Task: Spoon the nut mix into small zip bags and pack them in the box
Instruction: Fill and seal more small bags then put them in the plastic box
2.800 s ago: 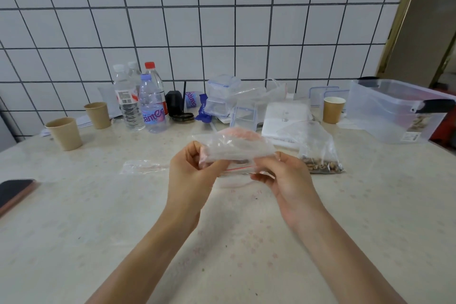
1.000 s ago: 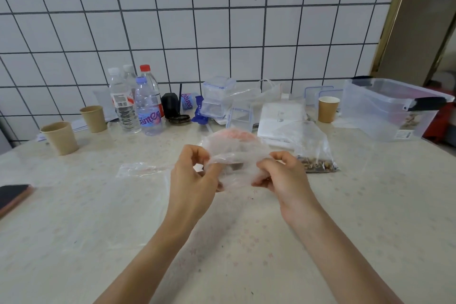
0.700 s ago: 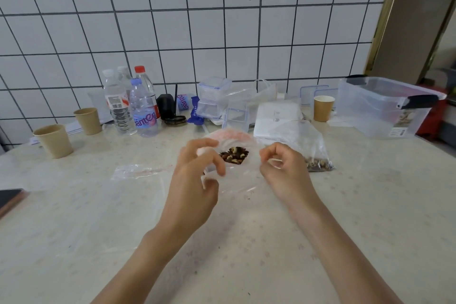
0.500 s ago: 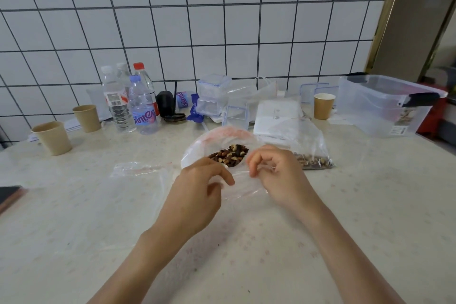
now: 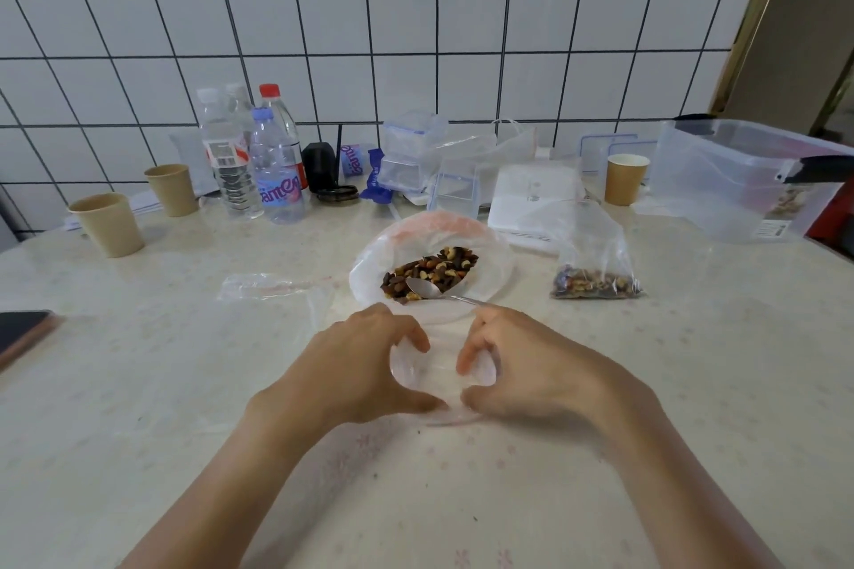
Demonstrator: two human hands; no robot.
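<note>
From the head camera, both hands work a small clear zip bag (image 5: 441, 377) low over the pale speckled bench (image 5: 138, 407). The left hand (image 5: 358, 372) and right hand (image 5: 531, 372) each have fingers curled into the thin film, gripping its two sides with thumbs nearly meeting at the near edge, apparently spreading the mouth.

Just beyond them lies the large open bag (image 5: 430, 240), its crinkled rim rolled into a rough ring with a red zip strip at the far side. The nut mix (image 5: 432, 270) sits inside it as a dark and tan heap, and a shiny metal spoon (image 5: 427, 289) lies with its bowl on the nuts and its handle pointing toward the right hand. A filled zip bag (image 5: 594, 273) stands to the right, nuts settled at its bottom. The clear rigid storage box (image 5: 748, 180) stands well apart at the far right.

The slippery, limp film is the likely trouble: if the mouth collapses when one hand lets go for the spoon, nuts would spill onto the bench. The spoon handle, close to the right knuckles, could be knocked and flick mix out.
</note>
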